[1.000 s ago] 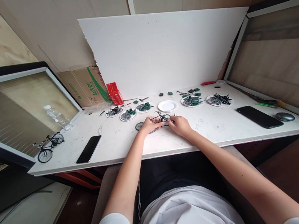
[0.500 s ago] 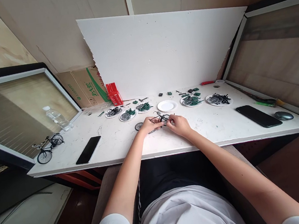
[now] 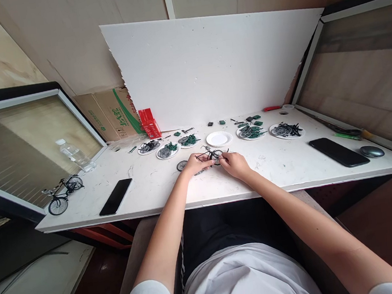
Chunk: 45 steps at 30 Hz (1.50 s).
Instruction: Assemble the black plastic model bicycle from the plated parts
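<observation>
Between my hands, low over the middle of the white table, is a black model bicycle [image 3: 215, 155] with one spoked wheel showing on it. My left hand [image 3: 198, 164] is closed on the frame from the left. My right hand [image 3: 233, 162] pinches the bicycle's right end by the wheel, and the exact part under its fingertips is hidden. A separate small wheel [image 3: 181, 166] lies on the table just left of my left hand. Some small parts beneath the left fingers are too small to name.
Paper plates of bicycle parts stand behind: a left plate [image 3: 168, 151], a right plate [image 3: 287, 131] and others around a white plate [image 3: 219, 139]. A whole model bicycle [image 3: 64, 194], a phone [image 3: 116, 197] and a bottle [image 3: 75, 154] are left; a black phone [image 3: 338, 152] and mouse [image 3: 372, 151] right.
The model bicycle's wheel has turned or tilted slightly between my hands, and my right fingers have shifted a little. Both hands keep hold of it; the rest looks the same.
</observation>
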{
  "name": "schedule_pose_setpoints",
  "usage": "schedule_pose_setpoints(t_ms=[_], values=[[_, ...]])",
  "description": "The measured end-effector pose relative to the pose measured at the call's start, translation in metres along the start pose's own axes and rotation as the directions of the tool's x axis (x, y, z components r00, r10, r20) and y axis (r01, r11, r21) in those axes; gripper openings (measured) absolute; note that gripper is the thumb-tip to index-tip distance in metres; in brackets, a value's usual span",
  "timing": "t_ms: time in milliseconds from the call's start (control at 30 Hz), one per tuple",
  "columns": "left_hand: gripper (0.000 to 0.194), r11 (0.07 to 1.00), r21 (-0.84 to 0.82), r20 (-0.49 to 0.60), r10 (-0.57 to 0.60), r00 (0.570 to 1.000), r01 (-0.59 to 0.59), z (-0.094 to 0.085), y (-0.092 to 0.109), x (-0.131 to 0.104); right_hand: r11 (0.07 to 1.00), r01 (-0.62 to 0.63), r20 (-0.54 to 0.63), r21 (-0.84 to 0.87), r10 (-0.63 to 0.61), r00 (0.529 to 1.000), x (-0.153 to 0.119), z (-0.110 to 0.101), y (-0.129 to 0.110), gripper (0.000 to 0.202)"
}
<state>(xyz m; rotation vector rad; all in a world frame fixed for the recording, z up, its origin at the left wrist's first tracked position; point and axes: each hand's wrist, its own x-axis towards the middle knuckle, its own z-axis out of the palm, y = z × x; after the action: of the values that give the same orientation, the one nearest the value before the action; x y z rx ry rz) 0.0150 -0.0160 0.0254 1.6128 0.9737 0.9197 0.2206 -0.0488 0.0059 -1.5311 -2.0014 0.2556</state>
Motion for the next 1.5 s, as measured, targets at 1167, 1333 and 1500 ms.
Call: schedule_pose_setpoints(t_ms=[1167,1333,1500], values=[[0.036,1.000,-0.011,-0.009,0.018,1.000,-0.018,-0.0013,-0.0019,0.0005,1.000,-0.019,-0.009,0.008,0.019,1.000,-0.0007,-0.0017,-0.0013,0.045],[0.040,1.000,-0.019,-0.018,0.019,1.000,-0.019,-0.0037,0.0000,-0.0007,0.996,-0.093,-0.056,0.008,0.093,0.994,-0.0011,-0.0023,-0.0016,0.048],[0.043,0.999,-0.024,-0.016,0.026,1.000,-0.027,-0.0054,-0.0025,0.0016,0.993,-0.120,-0.039,0.007,0.120,0.992,-0.0001,-0.0017,-0.0017,0.043]])
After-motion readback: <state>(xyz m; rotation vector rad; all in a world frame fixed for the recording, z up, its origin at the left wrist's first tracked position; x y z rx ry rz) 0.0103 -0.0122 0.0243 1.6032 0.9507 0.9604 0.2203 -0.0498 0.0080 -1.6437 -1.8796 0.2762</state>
